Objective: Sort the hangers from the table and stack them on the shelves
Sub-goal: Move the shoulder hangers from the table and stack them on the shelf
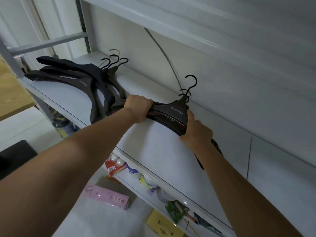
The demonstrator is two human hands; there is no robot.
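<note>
A small stack of dark brown hangers (172, 115) with black hooks lies on the white shelf (164, 151), hooks toward the back wall. My left hand (138, 108) grips the stack's left arm from above. My right hand (195, 130) grips the right arm, thumb up near the neck; the rest of that arm is hidden behind my wrist. Farther left on the same shelf lies another pile of dark hangers (82, 79), their hooks bunched together at the back.
A higher shelf board (171, 16) runs overhead. A grey cable (164, 53) curves down the back wall behind the hooks. The shelf below holds packets, tubs and a pink box (109, 197). A grey metal upright (8, 57) and wooden surface (10, 93) sit left.
</note>
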